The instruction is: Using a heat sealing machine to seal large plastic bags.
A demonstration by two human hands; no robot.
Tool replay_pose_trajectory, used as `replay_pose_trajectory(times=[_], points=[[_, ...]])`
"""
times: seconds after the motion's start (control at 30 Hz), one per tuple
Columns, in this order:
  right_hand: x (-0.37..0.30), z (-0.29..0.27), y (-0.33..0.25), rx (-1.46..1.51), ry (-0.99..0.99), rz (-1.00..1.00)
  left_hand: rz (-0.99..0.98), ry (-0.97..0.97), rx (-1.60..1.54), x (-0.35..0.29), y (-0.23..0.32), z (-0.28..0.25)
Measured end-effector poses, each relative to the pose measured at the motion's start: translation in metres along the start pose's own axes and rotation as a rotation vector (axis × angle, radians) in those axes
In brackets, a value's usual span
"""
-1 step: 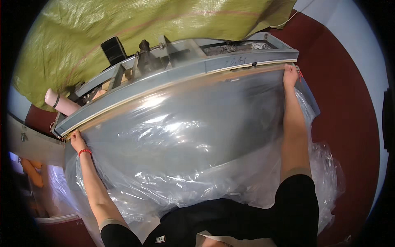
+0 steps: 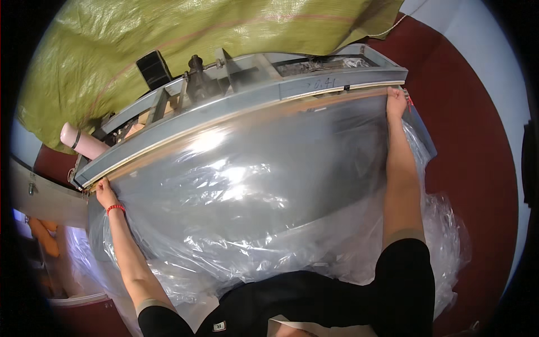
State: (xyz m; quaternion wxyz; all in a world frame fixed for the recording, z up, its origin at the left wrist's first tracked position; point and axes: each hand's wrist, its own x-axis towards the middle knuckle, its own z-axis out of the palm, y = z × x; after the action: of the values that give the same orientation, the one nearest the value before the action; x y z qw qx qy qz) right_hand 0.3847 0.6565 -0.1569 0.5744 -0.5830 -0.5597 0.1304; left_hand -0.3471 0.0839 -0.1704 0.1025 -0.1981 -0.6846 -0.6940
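Observation:
A wide sheet of clear plastic film (image 2: 236,247) stretches between my hands along the near side of a long grey metal frame (image 2: 241,106). At the frame's left end, my left hand (image 2: 105,192) is closed in a pinch on the film's edge. A red beaded bracelet (image 2: 116,208) circles that wrist. My right hand (image 2: 396,103) grips the same edge by the frame's right end, fingers closed. Below the hands the film hangs in loose, shiny folds toward my body. A pale strip (image 2: 224,119) runs along the frame's near edge.
Behind the frame lies a yellow-green woven tarp (image 2: 252,25). A dark phone (image 2: 153,70) leans upright by the frame, and a pink bottle (image 2: 84,141) lies at its left. The floor (image 2: 471,168) is dark red; a pale wall (image 2: 491,67) rises at right.

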Motion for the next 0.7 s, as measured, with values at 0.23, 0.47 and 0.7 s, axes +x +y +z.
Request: replay_pose_trajectory(times=[0.23, 0.47, 0.7], points=[[0.015, -0.013, 0.003, 0.314, -0.091, 0.103, -0.15, 0.003, -0.049, -0.008, 0.028, -0.003], [-0.002, -0.021, -0.018, 0.363, -0.173, 0.084, -0.194, 0.097, -0.17, -0.01, 0.032, -0.006], [-0.03, -0.099, -0.073, 0.104, -0.154, -0.053, 0.011, -0.404, 0.082, -0.063, 0.113, -0.028]])
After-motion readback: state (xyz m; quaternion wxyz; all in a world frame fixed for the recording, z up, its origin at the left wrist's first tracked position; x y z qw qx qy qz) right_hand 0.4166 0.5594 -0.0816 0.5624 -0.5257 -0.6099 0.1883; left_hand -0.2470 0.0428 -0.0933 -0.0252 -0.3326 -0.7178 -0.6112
